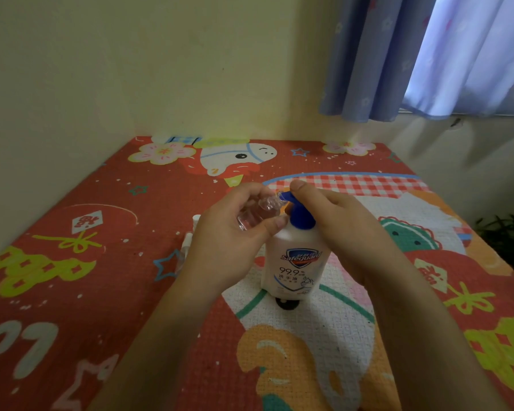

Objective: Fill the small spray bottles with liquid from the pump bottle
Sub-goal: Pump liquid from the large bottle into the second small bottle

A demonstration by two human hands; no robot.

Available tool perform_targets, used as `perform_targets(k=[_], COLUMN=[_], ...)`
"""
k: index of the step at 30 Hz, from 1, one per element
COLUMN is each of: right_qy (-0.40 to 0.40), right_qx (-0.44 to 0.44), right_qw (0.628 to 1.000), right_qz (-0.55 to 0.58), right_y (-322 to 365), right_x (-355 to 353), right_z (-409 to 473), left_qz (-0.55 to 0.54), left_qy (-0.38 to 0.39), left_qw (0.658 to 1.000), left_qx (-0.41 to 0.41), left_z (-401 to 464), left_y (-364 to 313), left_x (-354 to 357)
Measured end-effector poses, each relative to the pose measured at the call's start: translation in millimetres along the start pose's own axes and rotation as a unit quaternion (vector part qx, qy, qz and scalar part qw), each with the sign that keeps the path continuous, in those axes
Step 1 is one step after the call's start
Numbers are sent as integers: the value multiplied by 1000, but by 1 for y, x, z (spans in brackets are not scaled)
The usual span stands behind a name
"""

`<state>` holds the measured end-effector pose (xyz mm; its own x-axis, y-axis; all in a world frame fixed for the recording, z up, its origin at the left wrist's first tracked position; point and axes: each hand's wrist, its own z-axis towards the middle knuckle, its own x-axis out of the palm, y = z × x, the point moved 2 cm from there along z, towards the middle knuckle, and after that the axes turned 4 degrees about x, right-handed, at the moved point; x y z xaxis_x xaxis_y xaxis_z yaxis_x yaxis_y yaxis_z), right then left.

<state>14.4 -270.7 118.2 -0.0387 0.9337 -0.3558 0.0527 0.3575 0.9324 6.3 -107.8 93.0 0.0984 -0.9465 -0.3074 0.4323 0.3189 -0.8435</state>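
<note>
A white pump bottle (297, 262) with a blue pump head (298, 213) and a Safeguard label stands upright on the patterned mat (101, 277). My left hand (229, 241) holds a small clear spray bottle (257, 212), tilted, with its open neck against the pump's nozzle. My right hand (339, 226) rests on the pump head, thumb on top of it. Left of my left hand, partly hidden, lie a white spray cap (196, 218) and another small clear bottle (186, 247).
A small black round cap (286, 303) lies on the mat just in front of the pump bottle. The mat meets walls at the left and back. A blue curtain (398, 60) hangs at the upper right; dark leaves show at the right edge.
</note>
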Motion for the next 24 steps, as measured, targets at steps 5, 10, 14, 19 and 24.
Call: perform_targets(k=[5,10,14,19,24], right_qy=[-5,0,-4,-13,-15], right_qx=[1,-2,11,29,36], right_qw=[1000,1000,1000,999,999], right_qz=[-6,-2,10,19,26], right_y=[0,0,0,2,1], right_x=[0,1,3,4,4], right_z=[0,0,-1,-2,-2], left_qz=[8,14,4,-10,-9], left_qy=[2,5,6,0,-9], left_qw=[1000,1000,1000,1000,1000], left_qx=[0,-1,-1,2,0], left_z=[0,0,0,1,1], left_y=[1,1,-1,-4,-4], left_x=[-1,-1,0,0,3])
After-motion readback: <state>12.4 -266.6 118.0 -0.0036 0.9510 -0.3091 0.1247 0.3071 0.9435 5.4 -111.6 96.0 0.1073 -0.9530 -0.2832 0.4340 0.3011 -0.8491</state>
